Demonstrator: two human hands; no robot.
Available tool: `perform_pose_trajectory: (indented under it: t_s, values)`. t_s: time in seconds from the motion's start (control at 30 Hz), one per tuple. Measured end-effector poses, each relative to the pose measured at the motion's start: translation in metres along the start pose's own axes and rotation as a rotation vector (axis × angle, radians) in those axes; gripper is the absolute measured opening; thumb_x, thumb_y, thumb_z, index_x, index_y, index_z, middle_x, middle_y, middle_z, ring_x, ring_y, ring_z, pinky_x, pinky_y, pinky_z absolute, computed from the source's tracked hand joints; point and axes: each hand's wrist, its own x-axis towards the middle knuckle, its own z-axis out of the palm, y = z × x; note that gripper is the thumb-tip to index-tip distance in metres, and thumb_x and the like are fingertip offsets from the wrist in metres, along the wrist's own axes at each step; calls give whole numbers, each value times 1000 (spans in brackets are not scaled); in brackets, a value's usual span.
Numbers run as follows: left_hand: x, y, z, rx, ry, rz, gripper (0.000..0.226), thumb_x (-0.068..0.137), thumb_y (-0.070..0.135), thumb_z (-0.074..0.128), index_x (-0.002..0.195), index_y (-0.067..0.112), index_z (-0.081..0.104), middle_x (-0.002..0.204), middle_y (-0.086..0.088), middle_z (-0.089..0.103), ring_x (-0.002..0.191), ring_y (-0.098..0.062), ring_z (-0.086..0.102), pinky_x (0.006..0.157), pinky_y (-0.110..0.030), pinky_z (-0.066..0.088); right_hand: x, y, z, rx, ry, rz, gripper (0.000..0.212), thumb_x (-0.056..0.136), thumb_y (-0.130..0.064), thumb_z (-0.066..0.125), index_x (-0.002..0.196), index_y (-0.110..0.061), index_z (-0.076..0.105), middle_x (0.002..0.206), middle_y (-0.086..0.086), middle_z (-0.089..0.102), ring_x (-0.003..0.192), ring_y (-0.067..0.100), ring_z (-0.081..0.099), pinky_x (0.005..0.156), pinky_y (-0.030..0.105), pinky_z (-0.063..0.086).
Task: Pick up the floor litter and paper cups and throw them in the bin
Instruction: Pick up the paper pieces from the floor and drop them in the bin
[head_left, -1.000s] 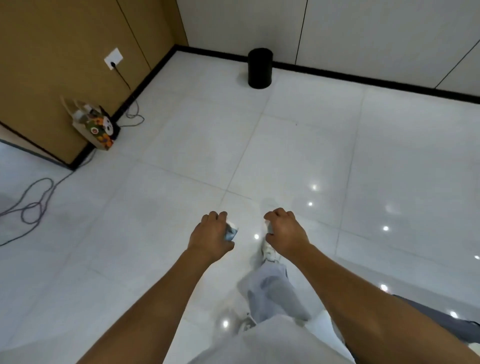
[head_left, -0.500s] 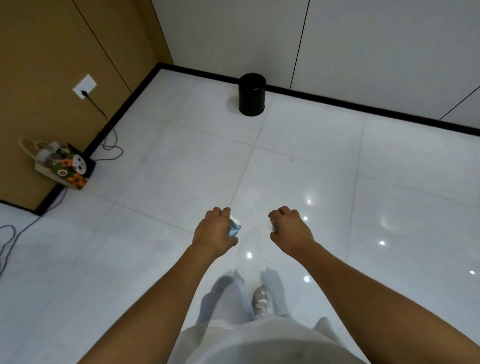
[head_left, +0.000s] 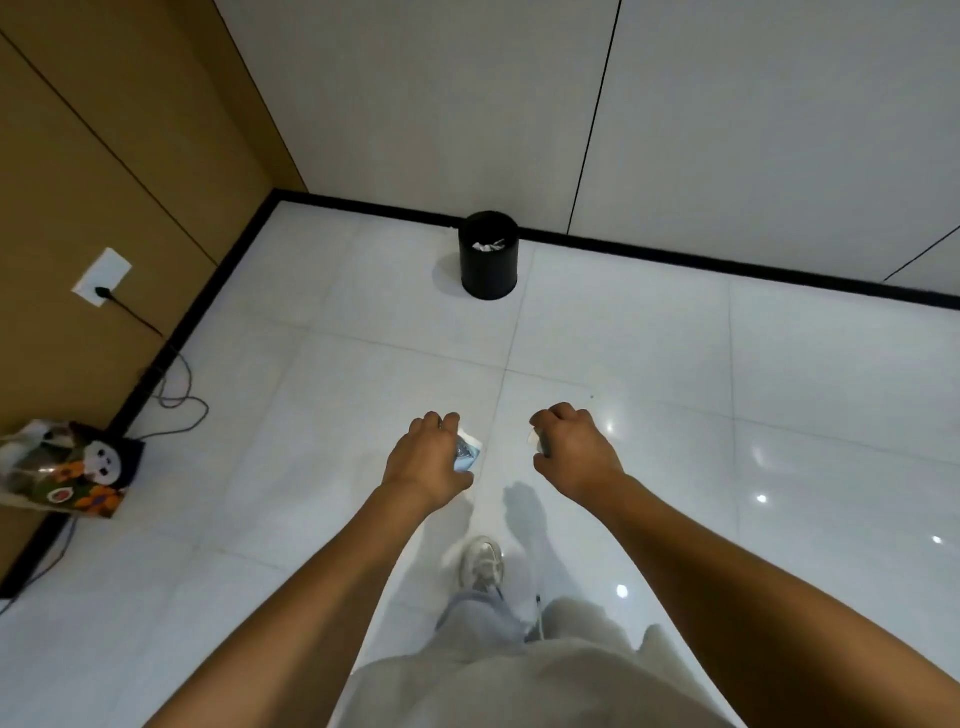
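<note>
My left hand (head_left: 423, 457) grips a crushed cup (head_left: 467, 453), print unreadable; right hand (head_left: 574, 449) curled around litter (head_left: 537, 441). Bin (head_left: 488, 257) upper center.

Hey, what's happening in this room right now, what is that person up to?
A person is heading across the white tiled floor toward a black bin standing by the far wall, which already has some white scraps in it. The left hand grips a crumpled white and blue piece of litter; the right hand is curled round something small that is mostly hidden. Nothing has been dropped in yet.
</note>
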Motion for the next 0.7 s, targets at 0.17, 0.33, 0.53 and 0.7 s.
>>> perform_pose_trajectory:
  t_s: [0.17,0.33,0.53,0.7]
  values:
    - [81,-23,-44,-22,19,17,73,78,39,72,137,18,35,129,-4,46,115,-20,44,86,-28,44,76,-14,-24,25,-31,46,49,88,-10,51,136,-16,45,134,2,46,121,25,39,83,32,48]
    - [166,-35,-77,-40,32,46,72,77,42,72,134,17,37,127,-5,46,116,-21,45,80,-27,42,158,-6,-44,44,-39,69,46,86,-14,54,131,-20,50,130,-1,49,118,23,41,75,27,44]
    - [302,-33,-124,-28,30,36,74,78,42,72,136,16,34,131,-6,44,119,-22,43,89,-31,45,290,12,-87,44,-3,69,46,85,-15,56,131,-19,51,129,1,50,115,23,44,79,30,48]
    - [394,-24,-166,-72,23,-1,74,78,42,72,137,16,35,130,-7,45,118,-23,44,90,-31,46,389,21,-138,64,-6,79,47,85,-15,55,132,-19,49,130,0,48,116,23,42,78,30,47]
